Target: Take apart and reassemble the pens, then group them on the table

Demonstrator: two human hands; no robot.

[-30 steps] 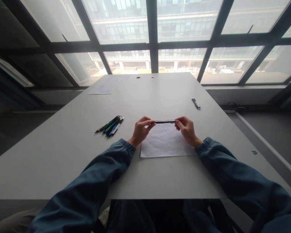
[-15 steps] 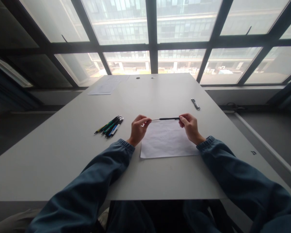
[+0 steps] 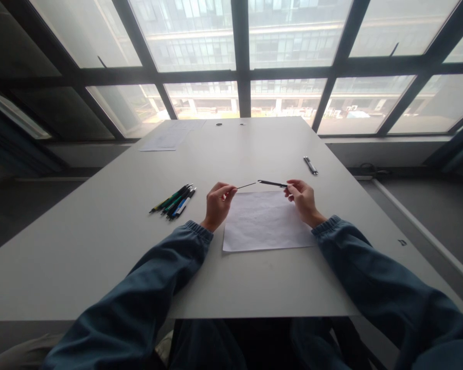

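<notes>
Between thumb and fingers my left hand (image 3: 218, 204) pinches a thin dark pen refill (image 3: 247, 185), which points up to the right. My right hand (image 3: 301, 200) is closed on a black pen barrel (image 3: 273, 183), its front end aimed left. A small gap separates the refill's tip from the barrel. Both hands are above a white sheet of paper (image 3: 268, 226) lying on the table. To the left of my left hand is a bunch of several pens (image 3: 175, 201) in black, green, yellow and blue-white.
A pair of pens (image 3: 310, 165) lies on the white table (image 3: 100, 246) at the right. Far left, more paper sheets (image 3: 164, 139) rest near the windows. A small dark mark or clip (image 3: 402, 242) shows by the right edge.
The refill has come out of the barrel's front end. My left hand has shifted slightly left, and the barrel's front end has tilted up.
</notes>
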